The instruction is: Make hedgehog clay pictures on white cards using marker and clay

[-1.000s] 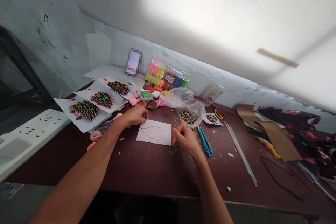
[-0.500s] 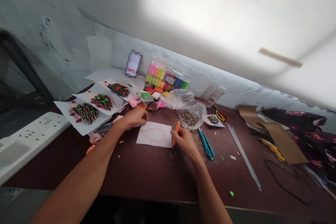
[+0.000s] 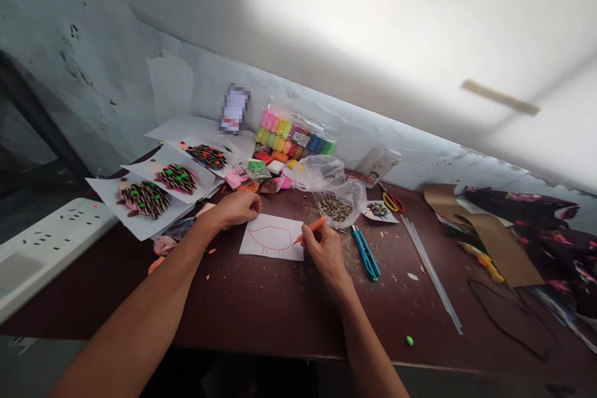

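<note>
Right hand grips orange marker, tip at right end of the orange outline on white card. Card's flat on counter; left hand at its top-left corner, can't tell if pinching.

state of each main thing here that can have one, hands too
White rectangular paper: flat, orange outline drawn
Slim orange pen: tilted, tip at the paper, contact unclear
Right hand: closed on the pen
Left hand: fingers curled by the paper's upper-left corner
White plastic power strip: red light lit
Blue plastic-handled cutter: lying flat, blade unclear
Clear plastic bag: holding striped seeds
</note>
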{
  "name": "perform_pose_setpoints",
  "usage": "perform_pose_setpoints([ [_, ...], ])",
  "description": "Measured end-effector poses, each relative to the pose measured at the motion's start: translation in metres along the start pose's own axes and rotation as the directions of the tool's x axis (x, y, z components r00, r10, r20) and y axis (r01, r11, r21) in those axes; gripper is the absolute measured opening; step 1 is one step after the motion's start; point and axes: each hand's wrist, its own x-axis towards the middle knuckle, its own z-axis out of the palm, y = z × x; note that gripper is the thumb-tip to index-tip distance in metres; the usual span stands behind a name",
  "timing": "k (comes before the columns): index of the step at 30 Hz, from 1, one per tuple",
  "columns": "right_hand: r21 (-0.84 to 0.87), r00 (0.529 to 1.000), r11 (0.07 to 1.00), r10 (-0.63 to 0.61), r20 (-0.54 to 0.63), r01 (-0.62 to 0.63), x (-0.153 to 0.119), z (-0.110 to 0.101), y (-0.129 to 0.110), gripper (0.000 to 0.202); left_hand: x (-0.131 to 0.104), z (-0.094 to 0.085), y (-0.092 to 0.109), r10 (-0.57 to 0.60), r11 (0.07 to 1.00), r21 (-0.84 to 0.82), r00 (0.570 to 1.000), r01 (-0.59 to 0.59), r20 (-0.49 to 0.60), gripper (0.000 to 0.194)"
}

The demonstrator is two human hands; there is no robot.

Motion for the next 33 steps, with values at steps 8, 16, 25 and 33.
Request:
perform_pose_setpoints([
  [8,0.129,0.999,0.991,-0.025,-0.031,0.029,-0.001,0.002,-0.002,0.036,-0.002,-0.002,0.002,0.009,1.0,-0.001,1.0,-0.009,0.008,0.023],
  [16,0.171,0.992,0.978,-0.126,0.027,0.119,-0.009,0.022,-0.028,0.022,-0.002,-0.004,0.001,0.029,0.999,-0.038,0.999,-0.028,0.021,0.024],
  [25,0.095,0.988,0.983,-0.156,0.017,0.154,-0.01,0.042,-0.032,0.02,-0.005,-0.006,0.007,0.001,1.0,-0.019,1.0,-0.001,0.005,0.025],
  [33,0.097,0.987,0.982,-0.164,0.006,0.162,-0.011,0.046,-0.026,0.021,-0.006,-0.006,0.008,-0.009,1.0,0.0,1.0,0.009,0.006,0.025],
])
